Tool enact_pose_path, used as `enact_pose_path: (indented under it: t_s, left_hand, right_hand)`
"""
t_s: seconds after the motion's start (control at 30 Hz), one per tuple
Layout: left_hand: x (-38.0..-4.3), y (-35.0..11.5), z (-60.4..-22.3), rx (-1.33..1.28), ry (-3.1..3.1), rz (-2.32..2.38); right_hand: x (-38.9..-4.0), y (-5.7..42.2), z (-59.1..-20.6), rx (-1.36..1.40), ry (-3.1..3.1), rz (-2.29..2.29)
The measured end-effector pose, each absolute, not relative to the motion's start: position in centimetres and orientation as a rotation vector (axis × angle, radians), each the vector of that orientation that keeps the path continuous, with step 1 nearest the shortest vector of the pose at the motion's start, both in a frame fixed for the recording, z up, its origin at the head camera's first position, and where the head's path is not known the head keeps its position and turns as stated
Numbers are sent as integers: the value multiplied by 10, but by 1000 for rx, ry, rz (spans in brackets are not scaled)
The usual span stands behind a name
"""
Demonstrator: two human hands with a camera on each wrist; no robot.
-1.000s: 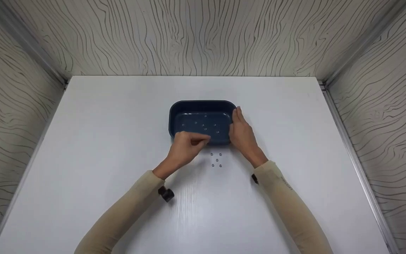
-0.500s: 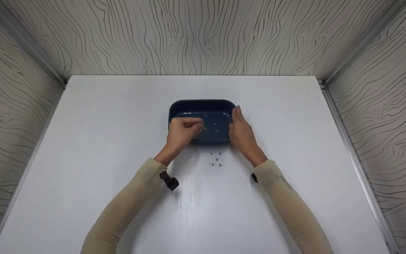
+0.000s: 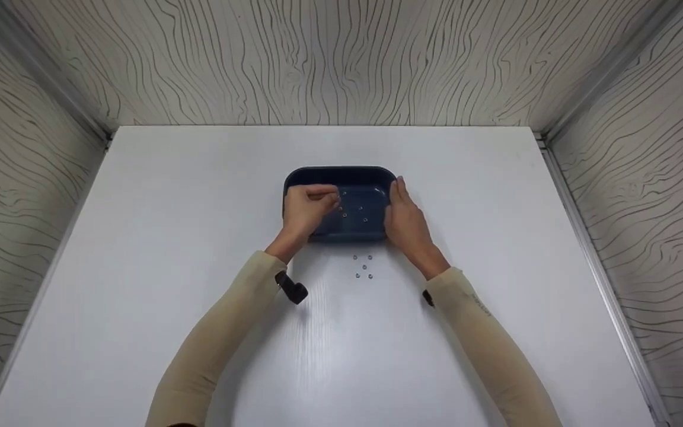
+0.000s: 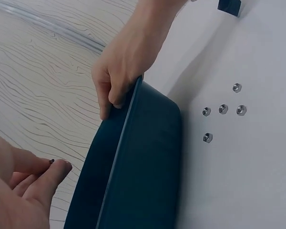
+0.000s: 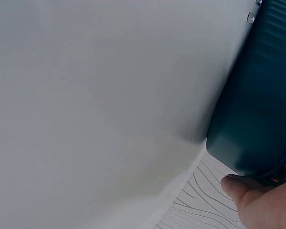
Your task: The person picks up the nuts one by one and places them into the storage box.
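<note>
A dark blue rectangular bin (image 3: 347, 236) stands on the white table, with several small metal nuts (image 3: 365, 220) scattered over its floor. Over the bin's left part is my left hand (image 3: 305, 210), thumb and finger together. In the left wrist view a tiny dark nut (image 4: 51, 161) shows pinched between those fingertips, above the rim. My right hand (image 3: 407, 228) grips the bin's right wall at the rim; the left wrist view has its fingers hooked over the edge. Part of the bin floor is hidden behind my left hand.
Several hex nuts (image 4: 222, 109) lie on the white table (image 3: 495, 225) just in front of the bin. Wood-grain patterned panels (image 3: 329, 59) surround the table at the back and sides. A black wrist camera (image 3: 293, 289) hangs from the left sleeve.
From the bin's front edge, my left hand has moved forward and slightly left over the interior, still pinching. My right hand stays at the right rim; the nuts on the table have not moved.
</note>
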State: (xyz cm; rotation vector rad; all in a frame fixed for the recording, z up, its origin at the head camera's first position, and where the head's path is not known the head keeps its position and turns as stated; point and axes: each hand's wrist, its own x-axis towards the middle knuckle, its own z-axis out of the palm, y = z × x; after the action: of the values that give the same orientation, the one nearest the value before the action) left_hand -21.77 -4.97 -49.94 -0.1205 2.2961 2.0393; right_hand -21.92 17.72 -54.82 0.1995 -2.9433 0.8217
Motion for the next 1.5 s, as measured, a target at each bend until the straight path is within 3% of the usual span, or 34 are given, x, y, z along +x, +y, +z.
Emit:
enact_pose_path:
  t_s: [0.7, 1.07, 1.5]
  left_hand:
    - [-228, -58, -511, -222, 2542, 1847]
    - [-218, -65, -507, 1, 2760, 1776]
    - [-219, -80, -513, 279, 3224, 1228]
  right_hand:
    - [-219, 175, -548, 217, -2918, 855]
    - [-219, 176, -545, 192, -2951, 820]
    - [-217, 182, -539, 187, -2745, 939]
